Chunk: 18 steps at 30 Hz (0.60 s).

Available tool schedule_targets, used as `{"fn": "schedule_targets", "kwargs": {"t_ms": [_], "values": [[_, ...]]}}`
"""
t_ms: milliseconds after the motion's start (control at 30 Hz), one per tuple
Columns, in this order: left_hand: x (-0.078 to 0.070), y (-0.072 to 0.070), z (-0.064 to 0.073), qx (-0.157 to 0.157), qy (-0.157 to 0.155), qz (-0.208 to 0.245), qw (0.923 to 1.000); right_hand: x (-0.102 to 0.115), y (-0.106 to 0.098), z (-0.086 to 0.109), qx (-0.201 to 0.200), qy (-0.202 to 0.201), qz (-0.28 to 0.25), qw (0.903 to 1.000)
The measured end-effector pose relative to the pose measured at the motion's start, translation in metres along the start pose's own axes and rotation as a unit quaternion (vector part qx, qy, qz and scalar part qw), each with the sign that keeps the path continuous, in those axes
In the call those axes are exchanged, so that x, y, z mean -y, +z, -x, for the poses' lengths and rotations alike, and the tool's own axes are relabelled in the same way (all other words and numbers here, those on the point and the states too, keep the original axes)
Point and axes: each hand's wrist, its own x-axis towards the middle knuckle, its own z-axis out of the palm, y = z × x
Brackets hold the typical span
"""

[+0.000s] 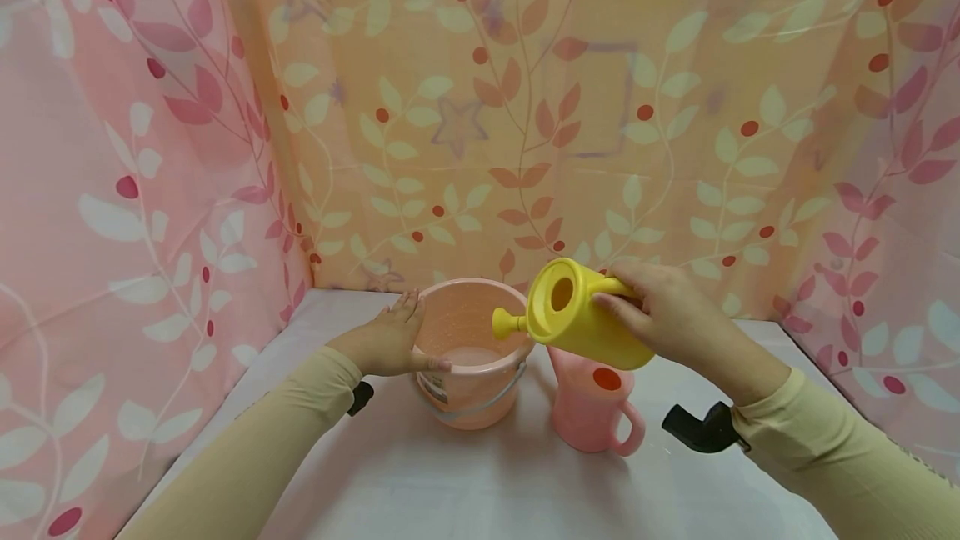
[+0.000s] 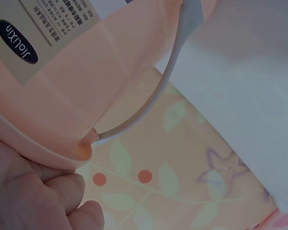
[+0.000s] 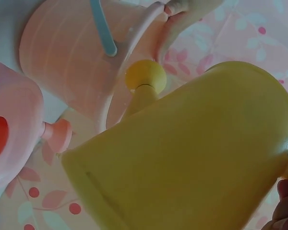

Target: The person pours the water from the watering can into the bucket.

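My right hand [image 1: 660, 302] grips the handle of a yellow toy watering can [image 1: 592, 332]. The can is raised and tilted left, its spout [image 3: 146, 76] over the mouth of a peach bucket [image 1: 472, 394]. My left hand [image 1: 390, 340] rests on the bucket's left rim, fingers extended along it and thumb at the front. The left wrist view shows part of this hand [image 2: 33, 196] against the rim. A pink watering can [image 1: 588, 415] with a round red opening stands upright right of the bucket, partly behind the yellow one.
A pale cloth covers the tabletop [image 1: 450, 490]. Leaf-patterned curtains [image 1: 465, 107] enclose the back and both sides. The bucket's grey bail handle [image 1: 480, 411] hangs down across its front. Black wrist mounts [image 1: 701, 427] stick out beside both forearms.
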Motion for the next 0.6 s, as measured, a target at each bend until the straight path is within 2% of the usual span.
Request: {"fn": "schedule_targets", "kwargs": {"t_ms": [600], "values": [[0.0001,-0.0009,-0.0001,-0.001,-0.001,0.009,1.0000,0.0014,-0.0020,-0.0010,-0.002,-0.013,0.006,0.9999]]}}
